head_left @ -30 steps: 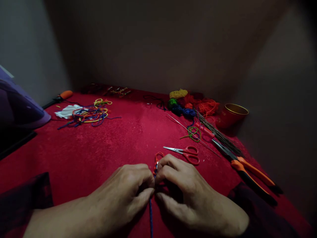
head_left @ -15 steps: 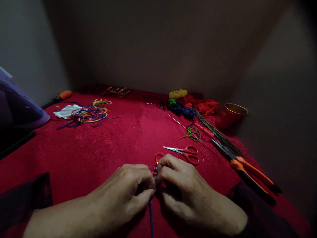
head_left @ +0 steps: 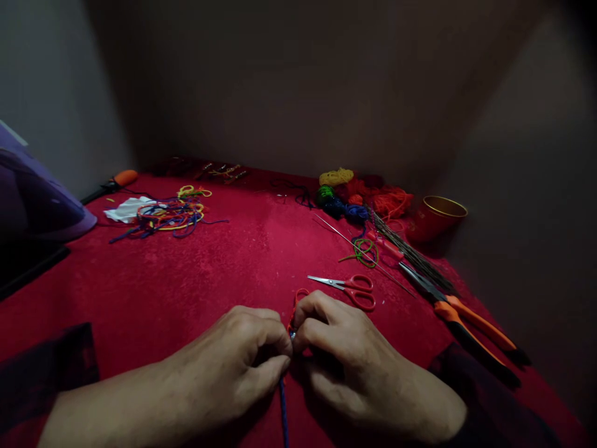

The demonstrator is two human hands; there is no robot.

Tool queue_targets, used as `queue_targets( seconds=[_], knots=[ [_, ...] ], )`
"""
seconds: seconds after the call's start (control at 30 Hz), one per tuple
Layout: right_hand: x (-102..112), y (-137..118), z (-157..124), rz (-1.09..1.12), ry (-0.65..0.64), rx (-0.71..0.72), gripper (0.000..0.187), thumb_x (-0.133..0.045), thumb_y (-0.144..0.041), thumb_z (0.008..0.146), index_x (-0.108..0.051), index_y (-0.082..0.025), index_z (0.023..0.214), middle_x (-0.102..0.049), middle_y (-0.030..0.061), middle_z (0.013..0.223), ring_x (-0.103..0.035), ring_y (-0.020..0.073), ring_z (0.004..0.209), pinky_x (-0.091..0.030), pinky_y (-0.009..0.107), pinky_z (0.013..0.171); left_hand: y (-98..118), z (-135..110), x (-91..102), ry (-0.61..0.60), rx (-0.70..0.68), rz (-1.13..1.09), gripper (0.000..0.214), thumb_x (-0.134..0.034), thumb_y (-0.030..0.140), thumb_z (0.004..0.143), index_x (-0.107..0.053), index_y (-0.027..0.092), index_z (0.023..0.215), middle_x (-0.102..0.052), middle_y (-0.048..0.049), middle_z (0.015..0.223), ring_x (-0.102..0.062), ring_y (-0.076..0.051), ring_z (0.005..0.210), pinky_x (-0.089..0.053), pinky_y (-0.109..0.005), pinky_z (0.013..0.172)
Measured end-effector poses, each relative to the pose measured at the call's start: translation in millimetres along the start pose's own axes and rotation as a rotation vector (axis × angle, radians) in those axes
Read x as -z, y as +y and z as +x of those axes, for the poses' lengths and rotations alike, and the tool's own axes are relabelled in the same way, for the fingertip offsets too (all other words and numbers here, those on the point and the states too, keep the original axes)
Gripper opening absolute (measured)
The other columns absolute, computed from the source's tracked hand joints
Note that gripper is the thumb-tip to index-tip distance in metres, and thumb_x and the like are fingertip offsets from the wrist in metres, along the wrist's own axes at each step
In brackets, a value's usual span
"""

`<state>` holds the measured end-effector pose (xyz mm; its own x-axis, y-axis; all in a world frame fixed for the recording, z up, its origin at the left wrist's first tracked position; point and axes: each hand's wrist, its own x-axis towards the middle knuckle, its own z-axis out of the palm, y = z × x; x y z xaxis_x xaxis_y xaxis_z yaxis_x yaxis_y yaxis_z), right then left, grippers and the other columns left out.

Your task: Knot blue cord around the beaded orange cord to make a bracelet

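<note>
At the front middle of the red table, my left hand (head_left: 249, 358) and my right hand (head_left: 336, 354) meet fingertip to fingertip, both pinched closed on a knotted cord (head_left: 283, 414). Its blue end hangs down toward me from below my left fingers. A red loop (head_left: 301, 294) of the same piece sticks out past my fingertips on the far side. The knotted part between the fingers is mostly hidden, with a small shiny bit showing there. Just beyond my right hand lie scissors (head_left: 352, 288) with red handles.
Pliers (head_left: 450, 311) with orange handles lie at right, beside a bundle of thin sticks (head_left: 410, 249) and a red cup (head_left: 431, 221). Several yarn balls (head_left: 338, 177) sit behind. At left are tangled cords (head_left: 172, 218), white paper (head_left: 128, 210) and a purple object (head_left: 41, 193).
Both hands keep their pinch in nearly the same place. The knotted part shows less between the fingertips, and the view has shifted very slightly.
</note>
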<state>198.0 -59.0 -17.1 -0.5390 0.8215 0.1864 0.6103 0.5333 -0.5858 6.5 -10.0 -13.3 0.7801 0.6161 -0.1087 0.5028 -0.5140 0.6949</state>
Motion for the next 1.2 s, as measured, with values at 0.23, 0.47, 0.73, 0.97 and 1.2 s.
queue_targets(
  seconds=[0.23, 0.47, 0.73, 0.97, 1.2],
  knots=[
    [2.1, -0.6, 0.6, 0.002, -0.008, -0.014, 0.018, -0.049, -0.002, 0.074, -0.051, -0.017, 0.083, -0.048, 0.0047, 0.093, -0.046, 0.0168, 0.084, -0.042, 0.03, 0.074, 3.7, -8.1, 8.6, -0.019, -0.097, 0.002, 0.021, -0.049, 0.002, 0.079, -0.061, 0.018, 0.079, -0.059, 0.0017, 0.08, -0.055, -0.011, 0.074, -0.041, -0.021, 0.068],
    [0.6, 1.4, -0.9, -0.008, -0.013, -0.02, 0.019, -0.049, -0.002, 0.074, -0.049, -0.017, 0.083, -0.048, 0.0043, 0.094, -0.046, 0.0165, 0.084, -0.041, 0.03, 0.073, 6.4, -7.5, 12.6, -0.094, -0.215, 0.062, 0.024, -0.05, 0.0, 0.083, -0.059, 0.022, 0.087, -0.063, 0.0029, 0.092, -0.056, -0.011, 0.08, -0.04, -0.019, 0.073],
    [3.8, -1.7, 0.3, -0.012, -0.033, -0.023, 0.021, -0.048, -0.001, 0.074, -0.053, -0.017, 0.087, -0.048, 0.0051, 0.094, -0.046, 0.0174, 0.085, -0.042, 0.031, 0.075, 2.7, -12.1, 14.5, -0.094, -0.144, 0.036, 0.024, -0.051, 0.001, 0.082, -0.059, 0.022, 0.091, -0.064, 0.0032, 0.093, -0.057, -0.011, 0.083, -0.04, -0.019, 0.077],
    [5.8, -4.7, 1.0, 0.002, -0.042, -0.019, 0.017, -0.05, -0.004, 0.076, -0.053, -0.017, 0.087, -0.048, 0.005, 0.091, -0.047, 0.018, 0.083, -0.043, 0.032, 0.076, 7.6, -17.2, 17.1, -0.192, -0.222, 0.184, 0.018, -0.053, 0.008, 0.085, -0.058, 0.025, 0.086, -0.06, 0.0051, 0.093, -0.052, -0.012, 0.081, -0.038, -0.022, 0.07],
    [6.6, -6.2, -0.1, 0.024, 0.031, 0.022, 0.017, -0.052, -0.006, 0.077, -0.054, -0.015, 0.091, -0.049, 0.0071, 0.098, -0.049, 0.0176, 0.087, -0.044, 0.031, 0.077, -4.1, -19.7, 13.1, -0.151, -0.176, 0.121, 0.021, -0.047, 0.01, 0.091, -0.055, 0.026, 0.104, -0.061, 0.0019, 0.102, -0.055, -0.013, 0.085, -0.04, -0.023, 0.079]
  ],
)
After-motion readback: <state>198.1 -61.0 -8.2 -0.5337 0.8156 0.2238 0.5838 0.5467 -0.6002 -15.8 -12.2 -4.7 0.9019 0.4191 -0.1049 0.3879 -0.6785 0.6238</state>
